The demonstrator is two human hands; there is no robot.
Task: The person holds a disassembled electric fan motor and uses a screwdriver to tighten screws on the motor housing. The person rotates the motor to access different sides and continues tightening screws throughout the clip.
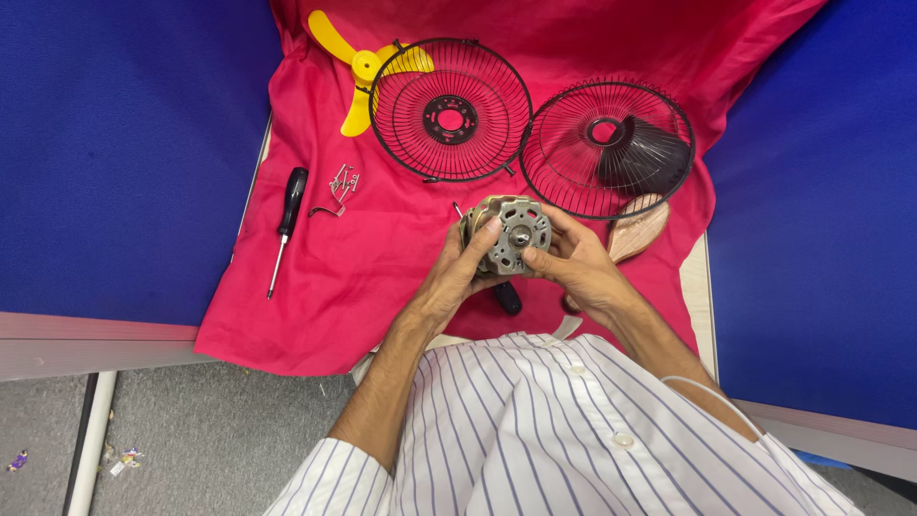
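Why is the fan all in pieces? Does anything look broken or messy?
Nothing looks broken. The fan lies apart on the red cloth: yellow blade, two wire guards, small screws and a screwdriver. The left hand and right hand hold the motor.

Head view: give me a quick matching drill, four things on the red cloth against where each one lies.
Things:
1. fan motor
2. screwdriver
3. yellow fan blade
4. pile of screws

Places:
A. far left of the cloth, alone
B. top of the cloth, partly under a wire guard
C. held in both hands
D. just right of the screwdriver

Pairs: 1-C, 2-A, 3-B, 4-D
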